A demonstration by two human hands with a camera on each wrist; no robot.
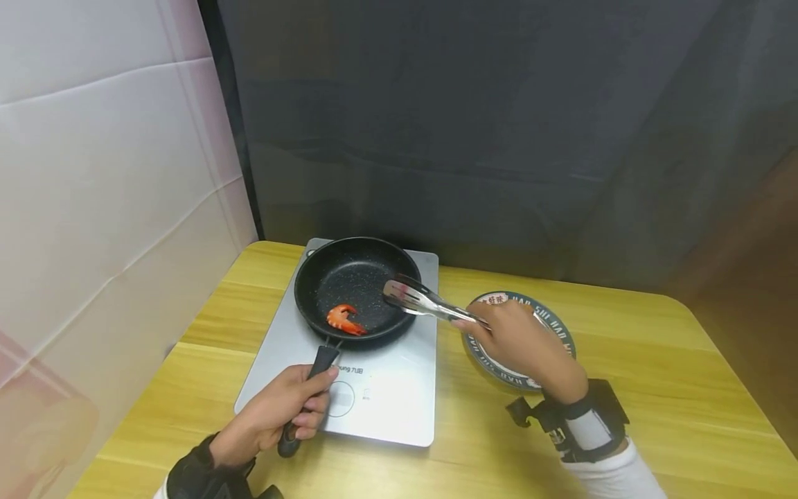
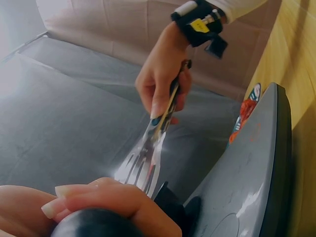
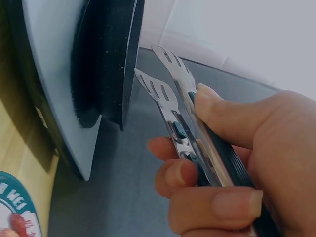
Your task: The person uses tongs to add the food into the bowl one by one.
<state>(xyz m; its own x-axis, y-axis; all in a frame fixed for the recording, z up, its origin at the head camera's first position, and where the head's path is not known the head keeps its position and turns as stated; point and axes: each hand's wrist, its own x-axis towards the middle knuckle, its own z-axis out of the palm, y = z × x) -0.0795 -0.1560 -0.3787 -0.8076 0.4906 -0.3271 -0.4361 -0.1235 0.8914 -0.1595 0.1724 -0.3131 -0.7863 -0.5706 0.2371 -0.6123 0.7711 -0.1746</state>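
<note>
A black frying pan (image 1: 358, 277) sits on a flat silver cooktop, with one curled orange-red shrimp (image 1: 345, 319) near its front edge. My left hand (image 1: 288, 405) grips the pan's black handle (image 1: 323, 360). In my right hand (image 1: 520, 339) is a pair of metal tongs (image 1: 424, 303), fingers and thumb wrapped about the grips. The tongs' slotted tips are over the pan's right rim. They stand a little apart with nothing between them in the right wrist view (image 3: 165, 91).
The silver cooktop (image 1: 393, 409) rests on a wooden table (image 1: 636, 374). Right of it, partly beneath my right hand, is a round plate (image 1: 564, 333) with a lettered rim; reddish food on it shows in the left wrist view. A dark curtain (image 1: 499, 138) hangs behind, a pale one (image 1: 112, 173) at left.
</note>
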